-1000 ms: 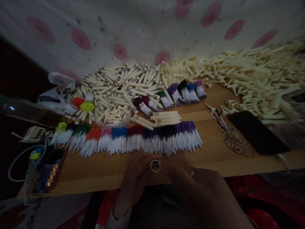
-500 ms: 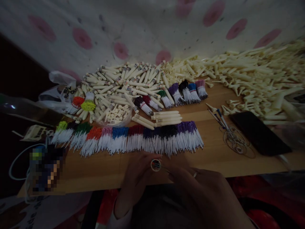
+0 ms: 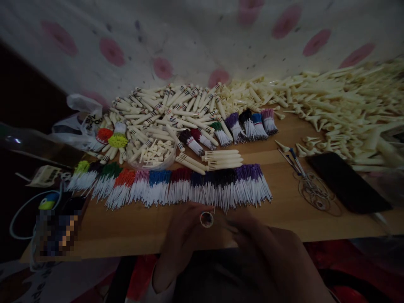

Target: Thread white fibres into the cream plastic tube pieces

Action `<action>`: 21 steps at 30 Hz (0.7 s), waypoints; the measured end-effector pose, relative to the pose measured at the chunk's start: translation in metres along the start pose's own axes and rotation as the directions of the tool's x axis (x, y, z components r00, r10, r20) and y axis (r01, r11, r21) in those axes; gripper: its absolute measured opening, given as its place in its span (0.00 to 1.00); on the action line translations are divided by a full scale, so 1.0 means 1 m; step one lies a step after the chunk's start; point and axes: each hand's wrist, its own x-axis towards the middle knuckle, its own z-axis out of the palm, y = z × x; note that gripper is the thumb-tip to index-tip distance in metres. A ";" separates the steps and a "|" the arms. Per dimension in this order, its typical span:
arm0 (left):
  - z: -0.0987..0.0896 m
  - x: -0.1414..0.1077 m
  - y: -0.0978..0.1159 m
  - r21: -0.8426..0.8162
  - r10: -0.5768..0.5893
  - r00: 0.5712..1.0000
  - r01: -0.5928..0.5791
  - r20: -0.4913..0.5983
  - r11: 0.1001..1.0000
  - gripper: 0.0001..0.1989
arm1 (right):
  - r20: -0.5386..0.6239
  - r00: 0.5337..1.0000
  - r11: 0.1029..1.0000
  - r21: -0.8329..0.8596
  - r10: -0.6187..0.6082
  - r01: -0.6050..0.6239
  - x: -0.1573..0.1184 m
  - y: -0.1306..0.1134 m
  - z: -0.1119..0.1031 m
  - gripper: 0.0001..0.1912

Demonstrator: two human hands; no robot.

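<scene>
My left hand [image 3: 183, 231] is closed round a pale tube [image 3: 206, 219], whose round open end faces the camera with small coloured parts inside. Just to the right, my right hand [image 3: 265, 244] is blurred, its fingers together near a thin, smeared item too indistinct to name. A small gap separates those fingers from the tube. Beyond both hands lies a row of white refills [image 3: 202, 191] with coloured tips, sorted by colour. Several cream pen barrels [image 3: 222, 159] rest behind the row.
Finished-looking pens [image 3: 176, 101] and cream parts [image 3: 341, 97] are heaped at the back. A round tub [image 3: 153, 153] holds small pieces. A black phone [image 3: 349, 182] and rubber bands [image 3: 315, 193] lie right; a plastic bag [image 3: 77, 122] sits left.
My right hand has drawn back to the right, away from the tube's mouth. My left hand keeps the tube in nearly the same place. The view has shifted slightly.
</scene>
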 end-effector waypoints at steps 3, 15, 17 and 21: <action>0.001 0.001 -0.004 0.000 -0.003 1.000 0.003 -0.027 1.000 0.14 | -0.097 0.975 0.974 0.129 0.201 -0.187 -0.006 0.012 0.009 0.10; 0.016 -0.009 0.023 -0.181 0.093 0.986 -0.117 -0.137 0.976 0.13 | 0.292 0.774 0.473 0.655 0.562 -0.590 0.005 0.028 0.059 0.20; 0.017 -0.008 0.024 -0.189 0.097 0.986 -0.122 -0.133 0.974 0.13 | 0.365 0.719 0.381 0.660 0.591 -0.648 0.002 0.028 0.060 0.22; 0.021 -0.003 0.027 -0.267 0.055 0.993 -0.080 -0.100 0.960 0.13 | 0.457 0.702 0.245 0.714 0.546 -0.656 -0.002 0.029 0.067 0.24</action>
